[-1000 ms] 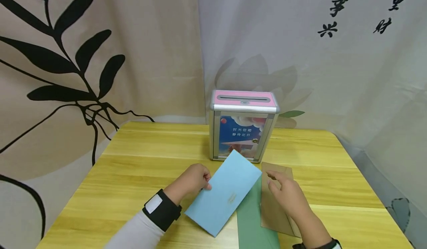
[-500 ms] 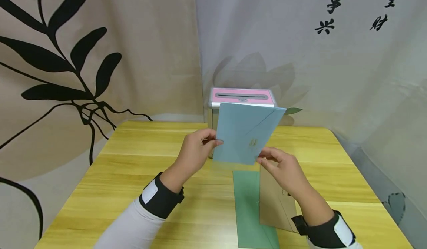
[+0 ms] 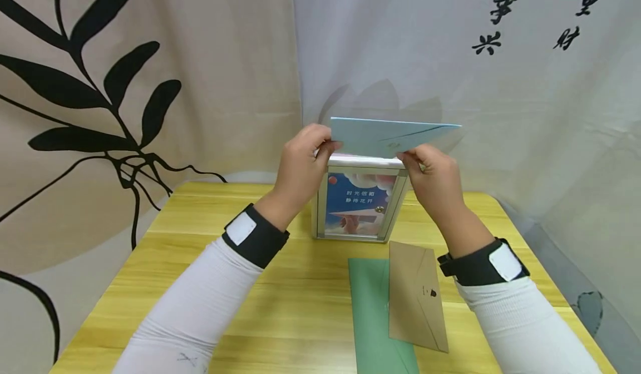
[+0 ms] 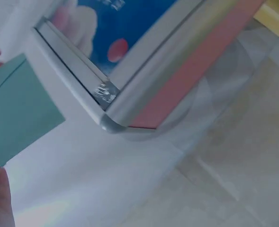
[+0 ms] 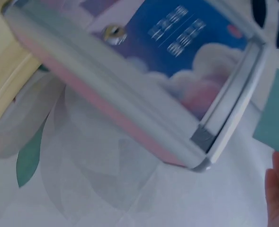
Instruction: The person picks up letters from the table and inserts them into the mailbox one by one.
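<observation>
A light blue envelope (image 3: 385, 136) is held up in front of the top of a mailbox (image 3: 358, 201), tilted so that it looks narrow in the head view. My left hand (image 3: 306, 160) pinches its left edge between thumb and fingers. At its lower right edge, my right hand (image 3: 433, 176) pinches it too. The mailbox has a silver frame, a printed blue front and a lock; the envelope hides most of its pink top and the slot. In the left wrist view the envelope (image 4: 23, 111) appears beside the mailbox corner.
A green envelope (image 3: 370, 313) lies on the wooden table (image 3: 280, 301), partly under a brown envelope (image 3: 415, 296). Both are in front of the mailbox. Behind the table hangs a printed cloth (image 3: 240, 73) with a dark plant and characters.
Both hands have raised the blue envelope from low over the table to the height of the mailbox's top. The right hand, free one second ago, now grips it too.
</observation>
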The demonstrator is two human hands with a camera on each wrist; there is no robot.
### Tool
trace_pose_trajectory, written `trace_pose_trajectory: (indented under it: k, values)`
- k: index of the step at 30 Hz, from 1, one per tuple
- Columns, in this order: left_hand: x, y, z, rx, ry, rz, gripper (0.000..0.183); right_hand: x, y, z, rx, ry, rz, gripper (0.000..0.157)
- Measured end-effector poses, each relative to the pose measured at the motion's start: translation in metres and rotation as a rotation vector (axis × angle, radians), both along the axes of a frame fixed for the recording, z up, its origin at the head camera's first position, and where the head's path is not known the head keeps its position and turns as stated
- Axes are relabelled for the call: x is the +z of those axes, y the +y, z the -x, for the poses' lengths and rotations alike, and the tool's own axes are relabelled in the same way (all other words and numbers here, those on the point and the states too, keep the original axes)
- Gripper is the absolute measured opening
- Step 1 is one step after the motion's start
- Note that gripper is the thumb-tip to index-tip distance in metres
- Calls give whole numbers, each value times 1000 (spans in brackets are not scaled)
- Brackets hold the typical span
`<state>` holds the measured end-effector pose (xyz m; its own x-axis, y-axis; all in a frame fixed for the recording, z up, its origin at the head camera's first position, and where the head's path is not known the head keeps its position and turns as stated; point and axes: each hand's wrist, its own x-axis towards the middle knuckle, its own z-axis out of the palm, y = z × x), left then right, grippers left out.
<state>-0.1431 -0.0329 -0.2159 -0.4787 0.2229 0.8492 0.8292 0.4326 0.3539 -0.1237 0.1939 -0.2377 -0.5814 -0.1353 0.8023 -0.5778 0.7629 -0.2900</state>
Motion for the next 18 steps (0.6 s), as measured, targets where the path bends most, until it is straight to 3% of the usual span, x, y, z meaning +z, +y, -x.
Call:
trace_pose_trajectory:
  k: [3,9,14,18]
  values:
    - [4,4,13,31,2,13,14,4,1,18,-18,33,-21,6]
    - [2,10,34,54,-88,-9,18,3,3,41,-17,10,-50,6]
    - [-2,11,43,77,-144,-11,21,1,2,49,-23,-52,-30,4]
    - [-3,13,48,93,-204,11,26,0,2,53,-50,-160,-11,4]
